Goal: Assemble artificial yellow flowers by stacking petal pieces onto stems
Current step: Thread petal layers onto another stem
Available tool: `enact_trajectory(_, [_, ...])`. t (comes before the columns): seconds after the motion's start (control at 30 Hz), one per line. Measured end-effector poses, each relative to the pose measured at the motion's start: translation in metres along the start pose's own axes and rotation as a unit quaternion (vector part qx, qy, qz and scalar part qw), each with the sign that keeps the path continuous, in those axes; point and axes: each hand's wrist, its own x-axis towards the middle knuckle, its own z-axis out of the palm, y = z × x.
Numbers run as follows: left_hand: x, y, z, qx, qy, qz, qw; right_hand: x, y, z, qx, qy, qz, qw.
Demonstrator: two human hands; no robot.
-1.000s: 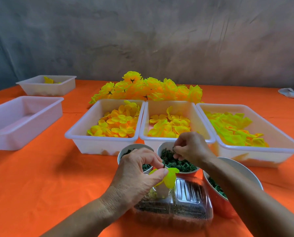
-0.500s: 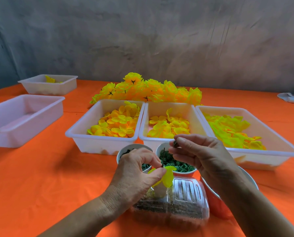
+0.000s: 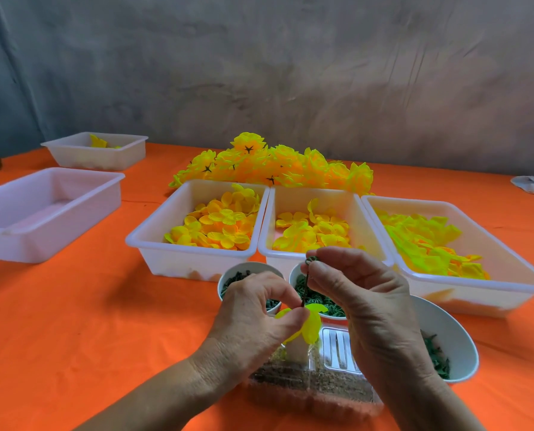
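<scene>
My left hand (image 3: pixel 253 315) pinches a thin dark stem (image 3: pixel 304 290) with a yellow-green petal piece (image 3: pixel 311 325) on it, just above a clear plastic box (image 3: pixel 315 381). My right hand (image 3: pixel 362 293) pinches a small dark green ring piece (image 3: pixel 311 260) at the top end of that stem. Three white trays hold loose petals: orange-yellow petals in the left tray (image 3: pixel 153 241), yellow ones in the middle tray (image 3: pixel 268 231), greenish-yellow ones in the right tray (image 3: pixel 508 259). A heap of finished yellow flowers (image 3: pixel 271 164) lies behind them.
Two small cups (image 3: pixel 244 270) of dark green parts stand in front of the trays, and a white bowl (image 3: pixel 455 340) of green pieces sits at the right. An empty white tray (image 3: pixel 41 213) and another tray (image 3: pixel 97 154) stand at the left on the orange cloth.
My right hand lifted out of the cup of green rings and came toward me, bringing a ring to the top of the stem. The left hand stayed almost still.
</scene>
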Motion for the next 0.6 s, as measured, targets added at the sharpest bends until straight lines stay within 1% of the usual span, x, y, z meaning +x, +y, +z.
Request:
enact_trajectory(0.13, [-0.0005, 0.0023, -0.0009, -0.011, -0.006, -0.003, 1.0, -0.0036, 0.0027, 0.0042, 0.01, -0.023, -0.01, 1.0])
enact_trajectory(0.6, [-0.0008, 0.0022, -0.0018, 0.01, -0.01, -0.007, 1.0, -0.0057, 0.0038, 0.0053, -0.022, -0.031, -0.059, 0.998])
